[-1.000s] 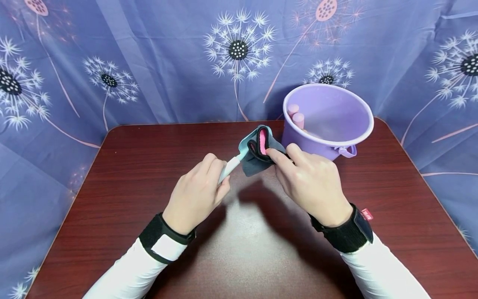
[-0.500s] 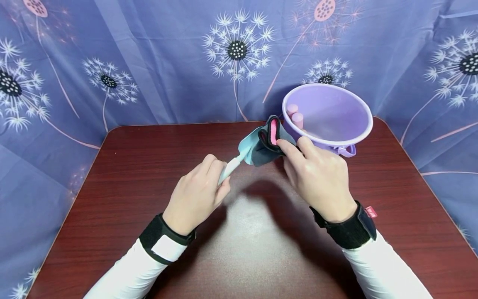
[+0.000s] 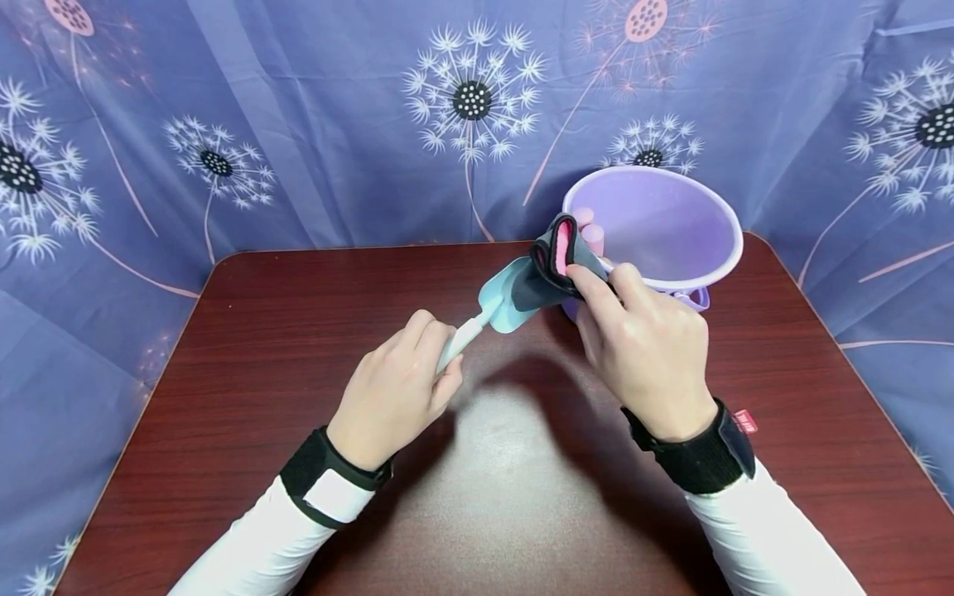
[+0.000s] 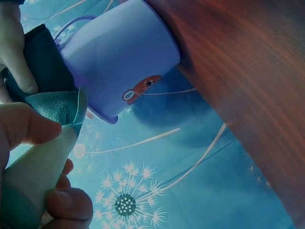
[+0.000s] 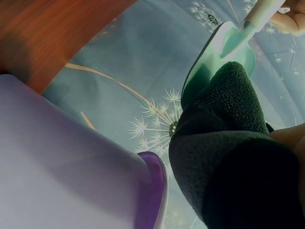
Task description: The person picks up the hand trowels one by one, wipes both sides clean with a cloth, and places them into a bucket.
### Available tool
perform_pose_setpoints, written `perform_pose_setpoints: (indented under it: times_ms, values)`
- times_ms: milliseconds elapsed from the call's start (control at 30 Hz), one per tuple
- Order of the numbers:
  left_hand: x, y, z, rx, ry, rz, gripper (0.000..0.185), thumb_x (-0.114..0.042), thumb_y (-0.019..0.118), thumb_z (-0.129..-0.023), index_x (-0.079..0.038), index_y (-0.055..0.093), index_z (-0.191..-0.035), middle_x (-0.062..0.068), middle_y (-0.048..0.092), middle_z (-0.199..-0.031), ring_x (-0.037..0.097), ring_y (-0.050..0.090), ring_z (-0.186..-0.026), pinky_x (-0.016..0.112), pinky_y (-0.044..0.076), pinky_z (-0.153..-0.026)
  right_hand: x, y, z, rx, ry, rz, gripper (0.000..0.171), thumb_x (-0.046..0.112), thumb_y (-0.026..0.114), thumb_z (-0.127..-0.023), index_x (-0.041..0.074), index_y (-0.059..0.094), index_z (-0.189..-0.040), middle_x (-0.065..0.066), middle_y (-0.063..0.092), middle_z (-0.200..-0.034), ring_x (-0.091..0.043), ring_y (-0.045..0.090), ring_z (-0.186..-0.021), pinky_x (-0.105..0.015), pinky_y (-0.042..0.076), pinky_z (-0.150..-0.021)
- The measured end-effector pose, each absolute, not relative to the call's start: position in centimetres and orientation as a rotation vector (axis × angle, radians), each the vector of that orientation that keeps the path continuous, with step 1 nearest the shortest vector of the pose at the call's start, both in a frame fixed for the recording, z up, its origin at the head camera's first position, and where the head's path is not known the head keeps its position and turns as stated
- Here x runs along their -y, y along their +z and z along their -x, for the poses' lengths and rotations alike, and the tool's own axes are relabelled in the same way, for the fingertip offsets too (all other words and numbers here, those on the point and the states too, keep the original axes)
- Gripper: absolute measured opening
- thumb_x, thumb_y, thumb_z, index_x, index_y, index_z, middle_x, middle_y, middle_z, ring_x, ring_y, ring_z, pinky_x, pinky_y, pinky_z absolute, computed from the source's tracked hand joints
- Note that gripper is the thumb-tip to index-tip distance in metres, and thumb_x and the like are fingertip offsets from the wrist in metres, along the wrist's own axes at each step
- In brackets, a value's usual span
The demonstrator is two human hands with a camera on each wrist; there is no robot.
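My left hand (image 3: pixel 395 385) grips the pale handle of a small toy shovel (image 3: pixel 495 300) with a light blue-green blade. The blade tilts up to the right above the table. My right hand (image 3: pixel 644 348) pinches a folded dark grey cloth (image 3: pixel 547 277) with black edging and a pink inner side. The cloth lies over the blade's far part; in the right wrist view its fuzzy surface (image 5: pixel 233 95) overlaps the shovel blade (image 5: pixel 238 47). Just behind the cloth stands a purple bucket (image 3: pixel 671 223), whose near rim is partly hidden by the cloth and right hand.
Inside the bucket, two pink cylinder-shaped pieces (image 3: pixel 593 238) lean at the left wall. The bucket stands at the back right of the dark red wooden table (image 3: pixel 298 314). A blue curtain with dandelion prints (image 3: pixel 335 124) hangs behind the table edge.
My right hand has slid the cloth up and rightward along the shovel, towards the bucket, baring more of the blade. My left hand and the shovel handle have hardly moved.
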State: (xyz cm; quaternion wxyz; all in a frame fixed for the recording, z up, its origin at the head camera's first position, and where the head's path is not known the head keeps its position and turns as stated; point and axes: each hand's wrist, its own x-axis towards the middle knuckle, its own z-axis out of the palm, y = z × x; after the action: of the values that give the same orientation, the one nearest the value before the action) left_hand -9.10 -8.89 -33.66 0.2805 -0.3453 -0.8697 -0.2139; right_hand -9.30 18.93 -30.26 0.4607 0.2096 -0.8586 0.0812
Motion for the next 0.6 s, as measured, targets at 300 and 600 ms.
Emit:
perform_pose_setpoints:
  times_ms: [300, 600]
  values:
    - [8.8, -33.6, 8.9, 2.335, -0.621, 0.928, 0.014, -0.009, 0.067, -0.092, -0.004, 0.062, -0.103, 0.004, 0.049, -0.087, 0.014, 0.046, -0.06, 0.03, 0.042, -0.043, -18.5, -30.3, 9.2, 2.05, 0.207, -0.488, 0.031, 0.007, 0.061, -0.099, 0.013, 0.076, -0.126, -0.011, 0.053, -0.08, -0.03, 0.037, -0.044, -0.041, 0.028, -0.039]
    - [8.5, -33.6, 8.6, 2.338, -0.645, 0.955, 0.016, -0.012, 0.068, -0.093, -0.003, 0.063, -0.105, 0.003, 0.051, -0.088, 0.013, 0.048, -0.058, 0.03, 0.044, -0.043, -17.4, -30.7, 8.9, 2.016, 0.223, -0.609, 0.031, 0.008, 0.059, -0.099, 0.012, 0.076, -0.125, -0.009, 0.052, -0.075, -0.028, 0.035, -0.045, -0.039, 0.027, -0.039]
